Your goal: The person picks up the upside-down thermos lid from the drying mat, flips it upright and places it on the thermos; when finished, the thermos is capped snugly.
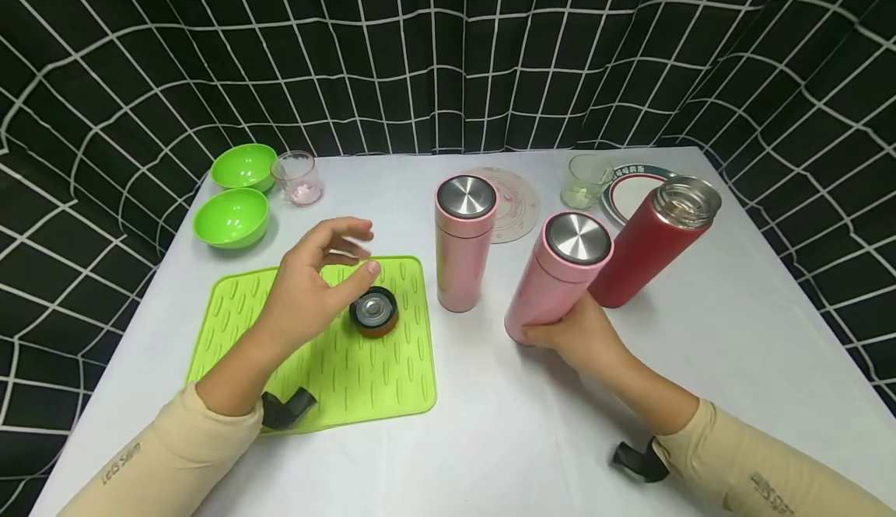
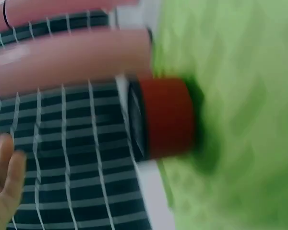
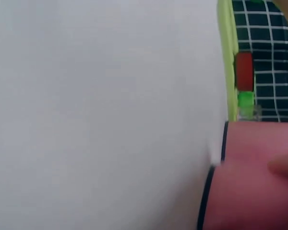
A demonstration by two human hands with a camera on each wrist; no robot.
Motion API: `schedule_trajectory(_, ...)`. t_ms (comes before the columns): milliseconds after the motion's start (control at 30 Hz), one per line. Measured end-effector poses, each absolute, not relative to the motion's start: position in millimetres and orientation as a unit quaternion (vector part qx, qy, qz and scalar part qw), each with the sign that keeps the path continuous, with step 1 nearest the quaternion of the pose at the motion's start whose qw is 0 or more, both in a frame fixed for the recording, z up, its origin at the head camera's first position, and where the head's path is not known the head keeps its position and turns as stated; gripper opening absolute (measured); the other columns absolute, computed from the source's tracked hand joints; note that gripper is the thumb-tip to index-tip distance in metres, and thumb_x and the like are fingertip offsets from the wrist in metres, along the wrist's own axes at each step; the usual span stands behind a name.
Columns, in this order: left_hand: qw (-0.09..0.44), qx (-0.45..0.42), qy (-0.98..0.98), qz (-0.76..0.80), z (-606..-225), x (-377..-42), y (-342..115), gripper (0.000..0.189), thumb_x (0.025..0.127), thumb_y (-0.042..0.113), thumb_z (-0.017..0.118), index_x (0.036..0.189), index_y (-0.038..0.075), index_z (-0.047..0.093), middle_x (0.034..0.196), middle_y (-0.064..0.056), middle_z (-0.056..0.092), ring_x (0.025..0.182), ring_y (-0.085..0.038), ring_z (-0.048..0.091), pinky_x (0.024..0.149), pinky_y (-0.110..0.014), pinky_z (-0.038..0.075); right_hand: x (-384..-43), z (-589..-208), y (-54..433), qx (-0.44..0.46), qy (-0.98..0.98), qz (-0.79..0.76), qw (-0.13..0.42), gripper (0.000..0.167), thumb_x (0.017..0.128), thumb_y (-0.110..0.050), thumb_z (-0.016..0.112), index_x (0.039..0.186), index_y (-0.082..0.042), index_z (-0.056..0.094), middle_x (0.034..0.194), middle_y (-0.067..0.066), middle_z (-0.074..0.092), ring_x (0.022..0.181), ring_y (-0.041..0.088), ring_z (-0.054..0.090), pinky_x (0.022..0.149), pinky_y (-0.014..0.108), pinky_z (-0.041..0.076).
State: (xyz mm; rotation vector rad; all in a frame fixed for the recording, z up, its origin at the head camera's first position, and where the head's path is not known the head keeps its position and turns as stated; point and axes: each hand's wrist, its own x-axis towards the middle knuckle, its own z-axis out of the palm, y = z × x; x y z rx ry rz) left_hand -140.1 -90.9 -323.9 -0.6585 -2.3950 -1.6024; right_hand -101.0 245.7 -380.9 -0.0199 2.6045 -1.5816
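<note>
My right hand (image 1: 588,338) grips the lower part of a pink thermos (image 1: 553,284) with a steel-topped lid, at the right of the middle. A second pink thermos (image 1: 463,260) stands upright to its left. Behind my right hand, a red thermos (image 1: 640,249) without its lid shows a bare steel mouth. My left hand (image 1: 308,291) hovers over the green mat (image 1: 322,392), fingers loosely bent and holding nothing. Close by its thumb, a red lid (image 2: 168,117) with a black rim lies upside down on the mat. The right wrist view shows the gripped pink thermos (image 3: 252,199) low at the right.
Two green bowls (image 1: 231,218) and a glass (image 1: 297,179) with something pink in it stand at the back left. Behind the pink thermoses lies a round pinkish mat (image 1: 518,206). A glass cup (image 1: 584,183) and a rimmed plate (image 1: 626,194) are at the back right.
</note>
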Motion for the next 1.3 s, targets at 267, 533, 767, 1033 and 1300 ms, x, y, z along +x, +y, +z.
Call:
schedule_trajectory(267, -0.1, -0.178, -0.938, -0.28, -351, -165, -116, 0.075, 0.074, 0.061, 0.076, 0.131, 0.018, 0.057, 0.119, -0.004, 0.061, 0.102, -0.025, 0.056, 0.083, -0.042, 0.047, -140, -382, 244, 0.066, 0.861, -0.504, 0.022, 0.066, 0.073, -0.003, 0.074, 0.128, 0.002, 0.04, 0.117, 0.018, 0.055, 0.104, 0.032, 0.052, 0.09, 0.042, 0.044)
schedule_trajectory(533, -0.136, -0.217, -0.95, -0.179, -369, -169, -114, 0.102, 0.053, 0.065, 0.087, 0.133, 0.01, 0.057, 0.117, -0.006, 0.062, 0.111, -0.026, 0.055, 0.09, -0.047, 0.047, -154, -391, 247, 0.049, 0.855, -0.517, 0.01, 0.066, 0.075, -0.006, 0.079, 0.129, 0.001, 0.042, 0.119, 0.018, 0.057, 0.105, 0.031, 0.054, 0.09, 0.042, 0.046)
schedule_trajectory(767, -0.136, -0.227, -0.952, -0.154, -373, -167, -111, 0.077, 0.056, 0.058, 0.089, 0.116, 0.014, 0.068, 0.108, 0.001, 0.066, 0.101, -0.02, 0.059, 0.081, -0.042, 0.05, -147, -392, 250, 0.059, 0.862, -0.502, 0.042, 0.08, 0.078, -0.016, 0.081, 0.139, 0.0, 0.031, 0.13, 0.019, 0.049, 0.118, 0.034, 0.049, 0.098, 0.047, 0.043)
schedule_trajectory(1033, -0.057, -0.274, -0.945, -0.17, -342, -136, -103, 0.065, 0.056, 0.053, 0.089, 0.107, 0.019, 0.071, 0.095, 0.01, 0.059, 0.088, -0.011, 0.055, 0.074, -0.033, 0.049, -77, -363, 236, 0.063, 0.867, -0.494, 0.029, 0.081, 0.086, -0.026, 0.075, 0.143, 0.001, 0.023, 0.14, 0.018, 0.03, 0.12, 0.034, 0.036, 0.091, 0.045, 0.04)
schedule_trajectory(1300, 0.022, -0.445, -0.881, -0.16, -302, -92, -49, 0.06, 0.058, 0.045, 0.089, 0.106, 0.016, 0.068, 0.092, 0.009, 0.055, 0.087, -0.011, 0.047, 0.074, -0.028, 0.046, -42, -346, 192, -0.066, 0.795, -0.562, 0.218, 0.041, 0.093, -0.036, 0.066, 0.119, -0.005, 0.057, 0.098, 0.006, 0.062, 0.089, 0.023, 0.055, 0.073, 0.031, 0.044)
